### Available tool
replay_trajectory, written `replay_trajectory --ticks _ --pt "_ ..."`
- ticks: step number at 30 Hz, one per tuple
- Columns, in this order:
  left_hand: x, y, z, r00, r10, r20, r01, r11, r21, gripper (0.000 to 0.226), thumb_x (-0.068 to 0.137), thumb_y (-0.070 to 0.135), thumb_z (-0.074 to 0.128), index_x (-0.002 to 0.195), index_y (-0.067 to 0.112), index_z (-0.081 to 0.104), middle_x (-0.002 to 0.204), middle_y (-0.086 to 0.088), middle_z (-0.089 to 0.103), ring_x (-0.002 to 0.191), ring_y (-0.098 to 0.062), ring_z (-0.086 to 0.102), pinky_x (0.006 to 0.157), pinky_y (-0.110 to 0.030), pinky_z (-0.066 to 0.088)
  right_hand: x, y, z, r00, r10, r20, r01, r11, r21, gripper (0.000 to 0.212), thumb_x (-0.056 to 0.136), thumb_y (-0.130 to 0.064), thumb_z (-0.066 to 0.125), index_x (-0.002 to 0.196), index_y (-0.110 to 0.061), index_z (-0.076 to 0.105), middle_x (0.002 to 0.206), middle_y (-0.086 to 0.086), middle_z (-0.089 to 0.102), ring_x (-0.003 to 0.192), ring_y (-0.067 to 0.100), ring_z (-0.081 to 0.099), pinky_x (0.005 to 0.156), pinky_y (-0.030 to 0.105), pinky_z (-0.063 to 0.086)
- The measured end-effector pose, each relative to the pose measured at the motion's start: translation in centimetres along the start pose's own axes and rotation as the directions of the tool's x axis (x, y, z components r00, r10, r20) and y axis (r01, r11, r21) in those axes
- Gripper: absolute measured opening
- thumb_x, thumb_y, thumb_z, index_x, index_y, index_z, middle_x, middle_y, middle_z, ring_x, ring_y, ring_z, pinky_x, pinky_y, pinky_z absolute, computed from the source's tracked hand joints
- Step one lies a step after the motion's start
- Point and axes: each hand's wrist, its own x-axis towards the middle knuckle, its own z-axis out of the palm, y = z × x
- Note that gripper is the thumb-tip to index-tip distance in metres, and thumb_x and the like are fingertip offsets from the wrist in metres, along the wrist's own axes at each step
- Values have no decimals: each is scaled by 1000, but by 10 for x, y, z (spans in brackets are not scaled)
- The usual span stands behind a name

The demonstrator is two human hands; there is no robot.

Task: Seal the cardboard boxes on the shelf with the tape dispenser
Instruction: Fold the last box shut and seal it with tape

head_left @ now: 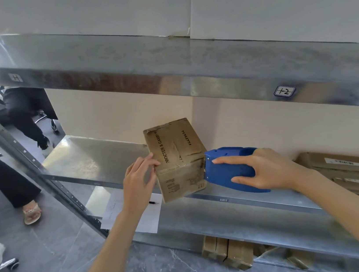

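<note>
Cardboard box (pixel 178 159): brown, worn, printed on top. It sits at the front edge of the metal shelf (pixel 98 156), its near lower corner overhanging the lip. It lies between my two sets of fingers, touching both.

Left hand (pixel 140 180): fingers loosely spread, not clenched. The fingertips press flat on the box's left face near its top edge. I grasp nothing; this hand is a brace only.

Brace rule: I judge the left fingertips must push straight back against the dispenser's force, or the box will slide left along the smooth metal, or tip off the lip.

Top seam: runs away from me down the middle of the lid, between my hands. Old tape residue shows along it.

Tape dispenser (pixel 231 167): blue plastic. Its toothed front end touches the box's right face near the upper corner, just ahead of my right fingertips.

Right hand (pixel 264 170): wrapped around the dispenser body, index finger extended along its side toward the teeth, the other fingers curled under.

Step in hand: as I judge it, anchoring the tape on the right face before drawing it over the top.

Technique: press the front end firmly, keep the dispenser square to the seam, pull with steady tension.

Risk: whether tape is actually stuck down at the teeth cannot be seen.

Flattened cartons (pixel 349 172): lying on the same shelf, well to the right of my right hand.
</note>
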Motion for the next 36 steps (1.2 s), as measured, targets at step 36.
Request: replay_trajectory --ticks 36 --pt "18 -28 -28 958 43 284 -32 999 -42 61 79 28 81 136 22 58 146 9 52 143 -2 35 113 -14 33 25 -15 -5 976 -90 200 41 970 241 53 101 -44 50 140 -66 22 71 -34 50 63 1 45 57 20 31"
